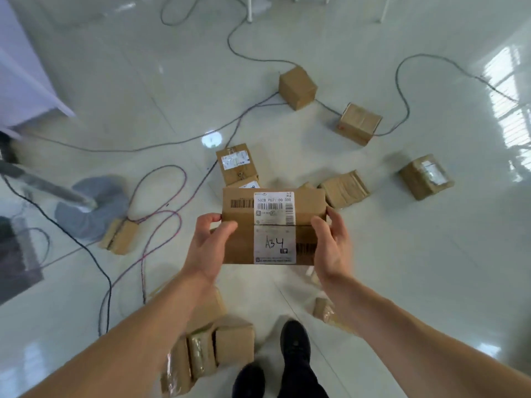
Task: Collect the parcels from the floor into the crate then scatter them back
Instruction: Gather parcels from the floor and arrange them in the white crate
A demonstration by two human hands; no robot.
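The left hand has its fingers clamped on the left edge of the brown cardboard parcel with the white A34 label. The right hand clamps the parcel's right edge, holding it in the air above the glossy pale floor. Even grips and a level parcel should prevent slipping.

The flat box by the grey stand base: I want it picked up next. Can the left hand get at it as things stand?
Probably not yet. The left hand and right hand both grip the labelled box. Nothing covers the flat box; only cables lie beside it.
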